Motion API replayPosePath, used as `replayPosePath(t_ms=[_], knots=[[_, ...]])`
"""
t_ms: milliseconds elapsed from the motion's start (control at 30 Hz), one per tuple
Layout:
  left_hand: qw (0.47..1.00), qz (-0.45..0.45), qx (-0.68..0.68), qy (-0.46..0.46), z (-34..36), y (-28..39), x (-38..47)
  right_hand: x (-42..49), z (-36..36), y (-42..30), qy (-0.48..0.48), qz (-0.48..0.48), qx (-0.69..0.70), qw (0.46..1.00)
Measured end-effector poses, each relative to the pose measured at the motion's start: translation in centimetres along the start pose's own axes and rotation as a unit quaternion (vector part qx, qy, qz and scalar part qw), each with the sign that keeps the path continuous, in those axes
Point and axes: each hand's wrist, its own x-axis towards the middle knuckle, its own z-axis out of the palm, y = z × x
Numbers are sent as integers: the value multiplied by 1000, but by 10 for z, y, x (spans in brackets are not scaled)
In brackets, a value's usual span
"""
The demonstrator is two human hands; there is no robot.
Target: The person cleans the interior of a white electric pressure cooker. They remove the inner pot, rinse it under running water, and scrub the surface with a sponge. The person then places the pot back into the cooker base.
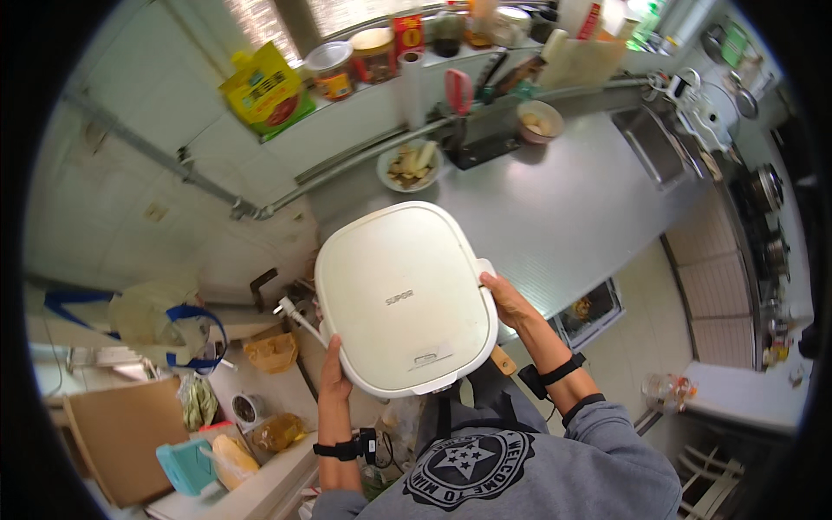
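Observation:
A white Supor electric griddle [403,292], its lid closed, is held level in front of my body. My left hand [335,374] grips its lower left side near the power cord, whose white plug [286,307] sticks out to the left. On the right side my right hand [507,299] holds the griddle beside a small handle tab. The fingers of both hands are partly hidden beneath it. Just past its far edge, a bowl of ginger pieces [409,167] stands on the steel counter [552,214].
A bowl of eggs [540,122] and a knife holder [484,153] stand at the counter's back, with a sink [656,146] at the right. Jars [330,70] line the window sill. An open bin [588,312] is below the counter's front edge. A cardboard box [130,435] lies lower left.

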Motion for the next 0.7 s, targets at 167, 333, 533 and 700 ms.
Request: replayPosePath(t_ms=[167, 333, 533, 700], knots=[[999, 1, 22, -41, 32, -7, -25, -42, -22, -6, 17, -24, 18, 999], [993, 26, 94, -67, 74, -15, -46, -90, -51, -30, 23, -61, 51, 997], [988, 55, 125, -67, 163, -47, -73, -157, -125, -75, -3, -93, 69, 993], [984, 72, 137, -84, 281, -102, -109, -216, -217, -124, -28, -142, 86, 986]])
